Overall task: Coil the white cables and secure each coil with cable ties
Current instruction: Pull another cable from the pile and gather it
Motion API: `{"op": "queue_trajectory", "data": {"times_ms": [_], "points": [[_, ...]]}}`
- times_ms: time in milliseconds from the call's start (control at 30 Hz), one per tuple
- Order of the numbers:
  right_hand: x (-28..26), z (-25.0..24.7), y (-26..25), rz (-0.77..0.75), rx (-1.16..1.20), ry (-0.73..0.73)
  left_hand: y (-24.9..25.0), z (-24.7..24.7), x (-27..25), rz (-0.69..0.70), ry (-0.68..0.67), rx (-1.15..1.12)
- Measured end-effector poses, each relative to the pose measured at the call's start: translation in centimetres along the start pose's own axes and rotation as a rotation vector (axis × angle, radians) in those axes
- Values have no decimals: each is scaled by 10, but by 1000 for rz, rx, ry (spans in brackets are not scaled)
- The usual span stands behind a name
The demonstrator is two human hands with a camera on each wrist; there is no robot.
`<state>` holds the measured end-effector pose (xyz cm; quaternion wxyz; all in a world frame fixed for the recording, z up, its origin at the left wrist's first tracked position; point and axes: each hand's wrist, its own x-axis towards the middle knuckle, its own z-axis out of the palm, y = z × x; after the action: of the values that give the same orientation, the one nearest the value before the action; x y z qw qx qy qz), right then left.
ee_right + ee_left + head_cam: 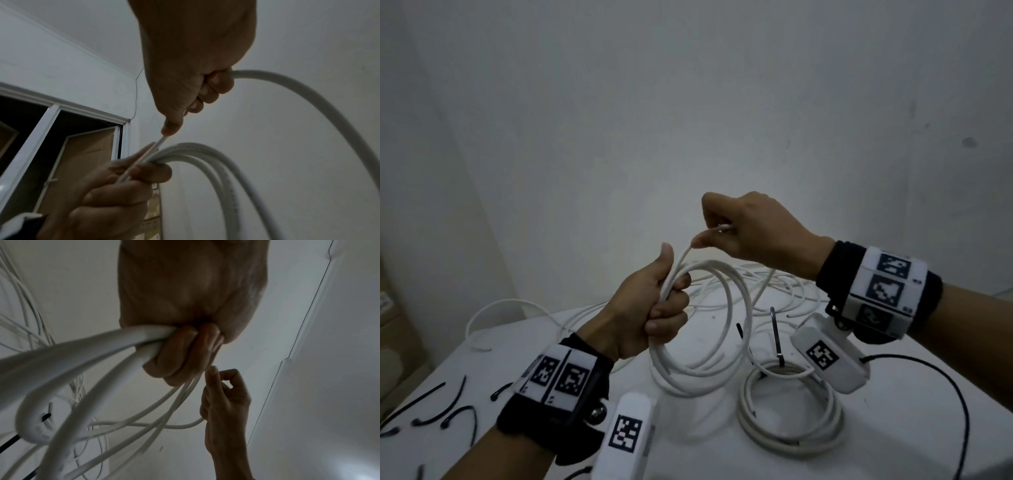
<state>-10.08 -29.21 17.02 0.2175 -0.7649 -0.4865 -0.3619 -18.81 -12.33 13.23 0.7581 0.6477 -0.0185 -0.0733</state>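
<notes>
Two hands were raised above the white table [893, 428], both engaged with one white cable. Nearest the wearer, loose black cable ties [453, 414], thin and curved, lay scattered on the table's left portion. At right, a finished coil [789, 411] of smooth round white cable lay flat, bound by a black tie [777, 337] whose tail stood upright. The left hand [650, 308] was clenched around the partly wound coil [709, 329], several loops gathered in the fist with the thumb up, the loops hanging in an open ring above the table. The left wrist view confirmed fingers [179, 353] curled tightly over the bundled strands. Just beyond, the right hand [750, 229] pinched the same cable between thumb and forefinger, the remaining fingers curled round it; a short taut span ran from this pinch to the left fist. Farther back, uncoiled white cable [784, 291] lay in a loose tangle along the table's far edge, before a plain, matt wall [688, 102].
</notes>
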Motion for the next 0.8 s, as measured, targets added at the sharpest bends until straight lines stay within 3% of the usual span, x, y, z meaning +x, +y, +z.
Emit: {"op": "queue_trajectory", "data": {"times_ms": [167, 300, 467, 600, 733, 800], "points": [[-4, 2, 13, 78, 57, 95, 2, 0, -5, 0, 2, 93], [-21, 19, 23, 145, 126, -8, 12, -6, -11, 9, 2, 41], [-42, 28, 49, 337, 307, -41, 21, -16, -23, -28, -17, 73], [-43, 26, 52, 403, 236, -237, 23, -21, -26, 2, 17, 89], [-45, 18, 60, 477, 266, -229, 29, -32, -30, 30, 19, 26], [-52, 19, 67, 527, 223, -291, 33, -39, -31, 61, 9, -18]]}}
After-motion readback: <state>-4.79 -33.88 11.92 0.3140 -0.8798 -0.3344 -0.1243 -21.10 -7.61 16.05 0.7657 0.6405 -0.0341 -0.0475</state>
